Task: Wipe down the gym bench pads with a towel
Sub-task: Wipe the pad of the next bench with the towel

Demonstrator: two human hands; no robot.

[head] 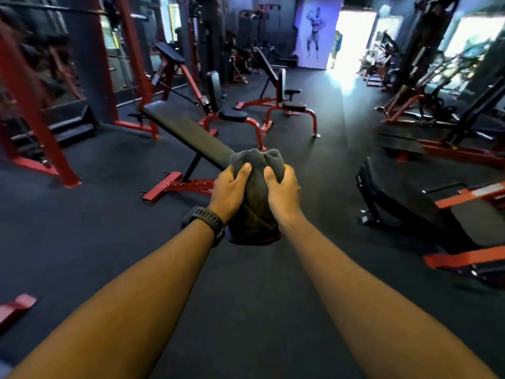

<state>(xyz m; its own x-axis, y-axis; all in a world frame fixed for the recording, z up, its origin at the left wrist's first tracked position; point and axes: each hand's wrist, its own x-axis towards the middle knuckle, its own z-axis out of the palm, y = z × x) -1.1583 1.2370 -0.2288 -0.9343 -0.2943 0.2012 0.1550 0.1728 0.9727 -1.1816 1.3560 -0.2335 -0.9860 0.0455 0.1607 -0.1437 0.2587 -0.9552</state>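
far left: red rack upright, blurry, and a red foot piece low on the black rubber floor. next over, long bench pad, black, sloping on a red frame. its near end runs behind the towel in view. can't tell if they touch; looks like the towel is held in the air in front of it. small seat pad behind that.

centre: left hand, black watch on the wrist, fingers curled round the left side of the towel, thumb on the front. towel is dark grey, bunched into a fat wad, tail hanging down between the wrists. right hand grips the other side the same way. both hands clamped on the cloth, close together, thumbs near each other.

right side: second bench pad, black, red frame, well apart from the hands. wiping not started, as far as i can judge.

handling: towel likely light, soft, floppy, no slip risk, nothing to break. it squashes to any shape, so a grip anywhere works. best guess: one hand palms the wad from the top with a flat face turned down, loose tail tucked in so it doesn't snag the frame. pads look like smooth vinyl, firm, should take pressure; cloth should slide easily.
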